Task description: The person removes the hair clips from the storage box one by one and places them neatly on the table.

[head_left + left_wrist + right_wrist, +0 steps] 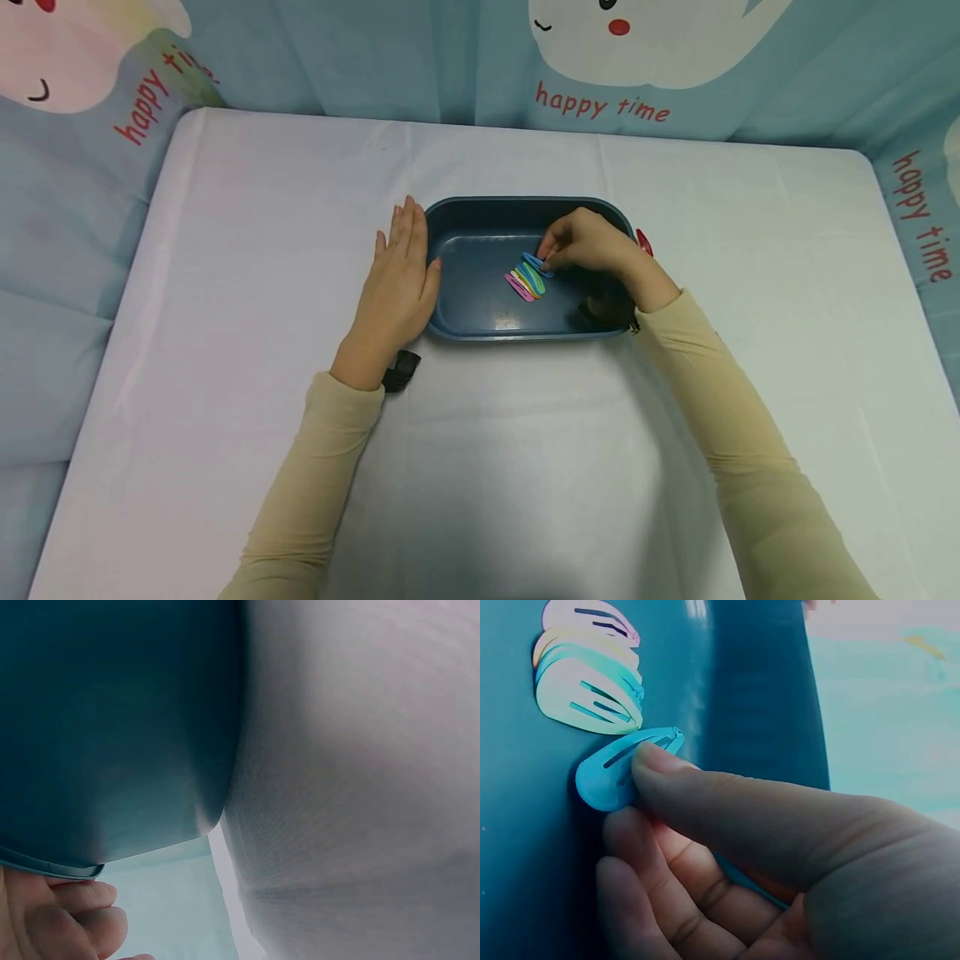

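A dark blue rectangular basin point(472, 292) stands on the white-covered table. Inside it, my right hand point(588, 246) pinches a blue snap hair clip point(604, 780) between thumb and fingers. Right beside that clip lies an overlapping row of hair clips point(589, 694) in pink, yellow, blue and green on the basin floor. My left hand point(397, 271), its fingers straight, lies along the outside of the basin's left end. In the left wrist view, fingertips point(105, 930) show below the basin's rim.
A small red object point(643, 242) shows just past the basin's right rim, close to my right wrist. Dark wrist-worn gear point(401, 371) sits at my left wrist. A light blue printed curtain point(375, 58) hangs behind the white tablecloth point(480, 467).
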Available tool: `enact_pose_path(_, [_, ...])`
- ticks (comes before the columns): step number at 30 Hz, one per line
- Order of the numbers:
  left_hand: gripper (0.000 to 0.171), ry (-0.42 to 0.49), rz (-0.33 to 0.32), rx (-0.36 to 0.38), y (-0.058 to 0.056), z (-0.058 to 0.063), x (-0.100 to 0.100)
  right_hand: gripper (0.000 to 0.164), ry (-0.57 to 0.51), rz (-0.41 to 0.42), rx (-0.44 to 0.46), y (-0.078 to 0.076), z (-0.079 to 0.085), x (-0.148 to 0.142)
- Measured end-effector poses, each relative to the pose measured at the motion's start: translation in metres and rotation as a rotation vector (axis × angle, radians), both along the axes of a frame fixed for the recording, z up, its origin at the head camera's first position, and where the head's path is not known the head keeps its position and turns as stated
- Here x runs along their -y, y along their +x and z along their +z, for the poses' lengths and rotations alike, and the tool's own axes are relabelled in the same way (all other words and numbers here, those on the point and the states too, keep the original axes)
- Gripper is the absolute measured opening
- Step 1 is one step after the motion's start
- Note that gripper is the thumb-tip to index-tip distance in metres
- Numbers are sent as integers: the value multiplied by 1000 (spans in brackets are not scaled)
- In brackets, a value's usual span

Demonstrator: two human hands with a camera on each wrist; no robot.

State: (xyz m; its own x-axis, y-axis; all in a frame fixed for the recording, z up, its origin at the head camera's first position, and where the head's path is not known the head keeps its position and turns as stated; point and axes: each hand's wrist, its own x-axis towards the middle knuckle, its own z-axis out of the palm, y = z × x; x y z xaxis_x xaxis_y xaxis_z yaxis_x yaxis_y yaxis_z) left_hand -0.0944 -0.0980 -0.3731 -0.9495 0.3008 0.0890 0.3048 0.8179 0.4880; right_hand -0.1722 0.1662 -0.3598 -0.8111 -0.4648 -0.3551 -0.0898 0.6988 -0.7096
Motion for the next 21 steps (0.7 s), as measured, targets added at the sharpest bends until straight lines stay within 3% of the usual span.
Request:
enact_pose_path(12, [61,9,1,11,0,0,-2,3,-145,-69,8,4,5,-8])
enact_pose_path(21, [61,11,5,9,0,-1,1,4,-212,-53,24,6,8,-9])
